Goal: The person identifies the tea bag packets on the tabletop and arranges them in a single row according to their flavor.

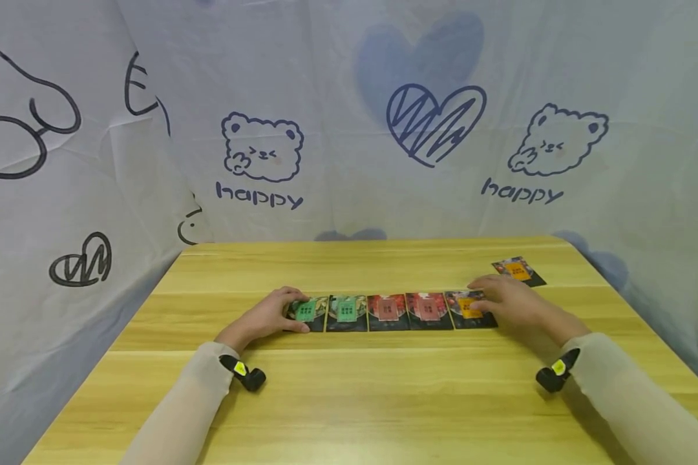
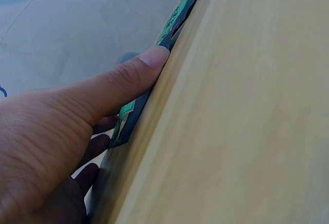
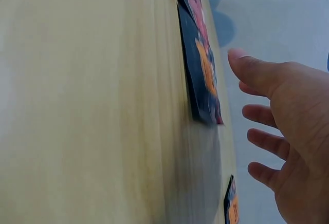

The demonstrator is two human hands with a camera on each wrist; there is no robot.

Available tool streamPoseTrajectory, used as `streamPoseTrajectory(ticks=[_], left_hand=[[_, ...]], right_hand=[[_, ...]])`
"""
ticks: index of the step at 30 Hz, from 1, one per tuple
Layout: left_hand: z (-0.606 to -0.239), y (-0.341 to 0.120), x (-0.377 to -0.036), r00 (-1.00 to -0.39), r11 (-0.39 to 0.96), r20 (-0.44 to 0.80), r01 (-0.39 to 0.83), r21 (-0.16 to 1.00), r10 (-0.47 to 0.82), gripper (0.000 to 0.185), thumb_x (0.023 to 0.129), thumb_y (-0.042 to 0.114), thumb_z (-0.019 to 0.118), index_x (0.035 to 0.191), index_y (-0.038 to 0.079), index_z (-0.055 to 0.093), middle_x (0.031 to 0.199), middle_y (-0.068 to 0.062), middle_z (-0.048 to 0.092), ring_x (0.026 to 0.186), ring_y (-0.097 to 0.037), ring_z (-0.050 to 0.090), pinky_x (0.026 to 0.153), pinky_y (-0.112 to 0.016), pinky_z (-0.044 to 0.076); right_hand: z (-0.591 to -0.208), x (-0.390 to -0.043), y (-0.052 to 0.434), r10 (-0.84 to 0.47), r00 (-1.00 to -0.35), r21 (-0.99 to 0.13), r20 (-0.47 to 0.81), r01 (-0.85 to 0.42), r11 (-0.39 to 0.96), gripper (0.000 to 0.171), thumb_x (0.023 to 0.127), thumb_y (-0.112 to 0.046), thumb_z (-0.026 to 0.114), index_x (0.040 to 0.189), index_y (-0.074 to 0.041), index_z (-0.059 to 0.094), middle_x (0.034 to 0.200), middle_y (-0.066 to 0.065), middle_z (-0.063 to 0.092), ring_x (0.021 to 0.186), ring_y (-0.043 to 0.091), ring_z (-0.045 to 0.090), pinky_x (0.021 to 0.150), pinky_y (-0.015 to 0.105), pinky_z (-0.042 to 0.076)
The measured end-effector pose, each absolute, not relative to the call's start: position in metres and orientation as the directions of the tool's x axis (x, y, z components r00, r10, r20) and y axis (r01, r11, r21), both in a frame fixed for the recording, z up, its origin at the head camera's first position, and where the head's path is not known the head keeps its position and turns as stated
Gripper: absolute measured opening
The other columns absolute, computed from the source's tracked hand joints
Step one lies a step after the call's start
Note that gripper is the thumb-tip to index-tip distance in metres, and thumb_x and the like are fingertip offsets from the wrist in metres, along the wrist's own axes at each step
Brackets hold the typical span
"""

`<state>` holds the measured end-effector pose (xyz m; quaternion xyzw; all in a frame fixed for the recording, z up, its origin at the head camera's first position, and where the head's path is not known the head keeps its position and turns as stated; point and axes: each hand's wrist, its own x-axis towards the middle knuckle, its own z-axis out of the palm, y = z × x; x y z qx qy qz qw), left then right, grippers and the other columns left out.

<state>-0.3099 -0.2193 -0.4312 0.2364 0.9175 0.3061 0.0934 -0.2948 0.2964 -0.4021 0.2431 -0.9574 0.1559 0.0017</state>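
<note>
My left hand point(image 1: 265, 318) is pressing its thumb on the green card point(image 1: 307, 312) ending the row; my right hand point(image 1: 508, 299), fingers point(image 3: 267, 142) spread, is hovering over the orange card point(image 1: 468, 309) on the tabletop point(image 1: 349, 387).

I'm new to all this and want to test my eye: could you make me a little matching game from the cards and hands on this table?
Things:
1. left hand
2. right hand
3. lone orange card
4. two red cards

Places:
A. middle of the row
B. apart, far right of the table
C. at the green end of the row
D. at the orange end of the row

Pairs: 1-C, 2-D, 3-B, 4-A
</note>
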Motion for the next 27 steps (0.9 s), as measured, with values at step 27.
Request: streamPoseTrajectory(ticks=[27], left_hand=[[-0.433,-0.219,-0.31,-0.872,0.705,-0.017,0.383,0.597,0.489,0.072,0.079,0.047,0.079,0.139,0.015,0.056,0.147,-0.015,0.039,0.136,-0.039,0.035,0.106,-0.057,0.034]], right_hand=[[-0.409,-0.336,0.346,-0.375,-0.923,-0.299,0.083,-0.382,0.874,0.07,0.098,-0.045,0.056,0.149,0.0,0.037,0.148,0.031,0.032,0.134,0.053,0.028,0.106,0.067,0.022]])
